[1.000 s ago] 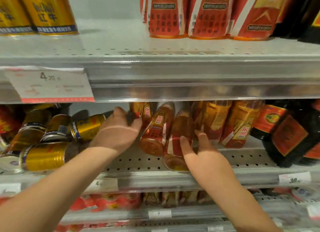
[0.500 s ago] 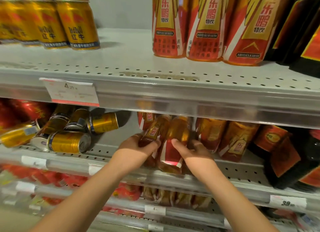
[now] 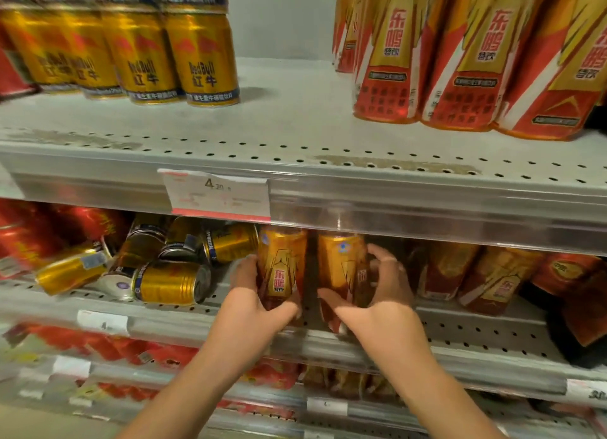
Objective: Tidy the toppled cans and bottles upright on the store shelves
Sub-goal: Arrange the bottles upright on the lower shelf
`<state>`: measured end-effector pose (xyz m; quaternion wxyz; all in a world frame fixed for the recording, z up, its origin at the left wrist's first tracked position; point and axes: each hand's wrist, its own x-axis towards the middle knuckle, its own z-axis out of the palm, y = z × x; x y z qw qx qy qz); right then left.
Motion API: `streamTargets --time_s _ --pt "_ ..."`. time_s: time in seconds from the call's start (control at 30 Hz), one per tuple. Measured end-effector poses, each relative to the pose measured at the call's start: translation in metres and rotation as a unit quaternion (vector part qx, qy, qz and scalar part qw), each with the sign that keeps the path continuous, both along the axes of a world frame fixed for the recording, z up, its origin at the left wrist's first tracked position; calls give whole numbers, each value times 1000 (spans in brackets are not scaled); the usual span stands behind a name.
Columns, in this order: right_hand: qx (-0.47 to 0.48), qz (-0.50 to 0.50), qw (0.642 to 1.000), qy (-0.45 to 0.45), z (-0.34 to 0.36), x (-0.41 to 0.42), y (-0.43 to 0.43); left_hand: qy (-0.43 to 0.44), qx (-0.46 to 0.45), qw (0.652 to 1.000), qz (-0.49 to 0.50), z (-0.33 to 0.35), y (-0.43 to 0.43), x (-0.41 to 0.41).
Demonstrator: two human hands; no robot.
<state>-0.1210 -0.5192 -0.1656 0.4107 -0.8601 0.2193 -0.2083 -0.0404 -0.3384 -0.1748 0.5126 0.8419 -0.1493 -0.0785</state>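
Note:
On the middle shelf (image 3: 476, 337), my left hand (image 3: 253, 304) grips an amber bottle with a gold and red label (image 3: 281, 264), held upright. Beside it my right hand (image 3: 384, 294) wraps around a second, like bottle (image 3: 341, 264), also upright. The two bottles stand side by side, close together, their caps hidden behind the upper shelf's front rail. To their left, several gold cans (image 3: 170, 282) lie toppled in a heap. To the right, more amber bottles (image 3: 492, 281) lean tilted.
The upper shelf (image 3: 295, 123) carries upright gold cans (image 3: 200, 57) at left and tall red and gold bottles (image 3: 476, 61) at right. A price tag (image 3: 216, 194) hangs on its rail. Dark bottles (image 3: 578, 307) stand far right; red packs fill the lower shelves.
Both hands have raised the two tilted bottles to upright and now hold them side by side. The camera view has tilted upward, showing more of the upper shelf.

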Motion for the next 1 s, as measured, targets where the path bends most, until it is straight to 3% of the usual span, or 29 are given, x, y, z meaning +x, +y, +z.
streamTargets --time_s 0.23,0.4,0.47,0.7,0.87,1.0 --pt "27 -36 999 -26 -13 5 37 -63 43 997 31 2 12 12" --pt "-45 -40 998 -21 -10 23 60 -135 143 978 66 6 28 20" --pt "-70 -25 997 -19 -8 31 68 -123 159 977 69 8 36 23" --pt "-21 15 1000 9 -6 46 68 -114 99 986 66 19 54 14" --pt "-14 57 997 47 -6 21 40 -218 9 970 106 31 55 -12" --pt "-45 54 995 76 -15 -10 -7 -243 5 970 33 25 25 -48"
